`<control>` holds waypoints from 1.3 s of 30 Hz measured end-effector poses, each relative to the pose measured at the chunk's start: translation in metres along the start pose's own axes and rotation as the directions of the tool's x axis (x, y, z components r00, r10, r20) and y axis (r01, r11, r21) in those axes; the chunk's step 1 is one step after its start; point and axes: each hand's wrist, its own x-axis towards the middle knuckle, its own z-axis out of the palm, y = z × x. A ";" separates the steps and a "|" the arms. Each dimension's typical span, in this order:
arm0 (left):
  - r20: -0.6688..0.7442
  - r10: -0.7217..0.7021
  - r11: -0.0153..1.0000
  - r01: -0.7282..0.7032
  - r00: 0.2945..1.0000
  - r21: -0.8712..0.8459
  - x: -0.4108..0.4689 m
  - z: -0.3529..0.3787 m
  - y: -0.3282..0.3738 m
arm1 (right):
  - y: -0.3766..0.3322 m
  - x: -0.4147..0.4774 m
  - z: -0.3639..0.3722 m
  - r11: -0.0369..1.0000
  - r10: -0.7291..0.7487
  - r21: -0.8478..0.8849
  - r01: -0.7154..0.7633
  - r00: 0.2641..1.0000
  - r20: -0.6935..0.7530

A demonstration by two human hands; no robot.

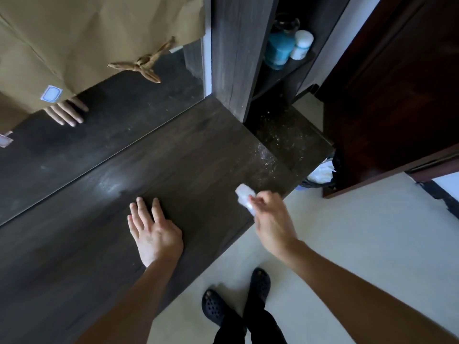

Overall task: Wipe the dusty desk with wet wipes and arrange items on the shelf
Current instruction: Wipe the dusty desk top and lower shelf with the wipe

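Observation:
The dark wooden desk [198, 155] runs from lower left to upper right, with white dust specks [265, 155] near its right end. My left hand [154, 232] rests flat on the desk top, fingers straight. My right hand [270, 219] hovers over the desk's front edge and pinches a crumpled white wet wipe [244, 194]. On the shelf [285, 70] at the upper right stand a blue bottle [279, 49] and a white container [301, 44].
A mirror [87, 135] backs the desk, partly covered by brown paper [87, 33] with a bow. A dark bin [323, 175] holding white tissue sits on the floor beside the desk's right end. A dark wooden door [397, 95] stands at right. My feet in black clogs [236, 299] stand on the pale floor.

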 end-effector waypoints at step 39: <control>0.021 -0.069 0.996 0.068 0.997 0.064 0.005 0.003 0.008 | 0.054 0.044 -0.011 0.975 0.000 0.220 0.002 1.000 -0.009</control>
